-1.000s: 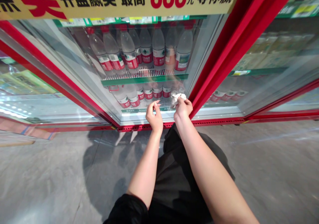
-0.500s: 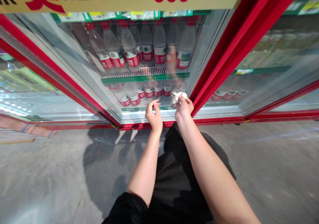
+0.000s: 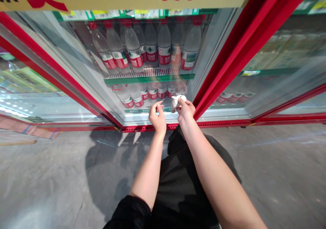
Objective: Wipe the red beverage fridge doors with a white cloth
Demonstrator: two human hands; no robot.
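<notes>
Before fridge [image 3: 247,45]: I have right hand [image 3: 186,110], fingers clamped on white cloth [image 3: 175,102]; left hand [image 3: 158,118] curled, closure unclear.

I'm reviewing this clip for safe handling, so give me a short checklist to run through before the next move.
1. Wad held by the right hand: ok, pinched between thumb and fingers.
2. Left hand free: cannot tell; its fingers are curled and hide the palm.
3. Hands clear of each other: ok, a gap shows between them.
4. Upper-shelf bottles standing: ok, none lies on its side.
5. Wad touching the glass: cannot tell from this angle.
</notes>
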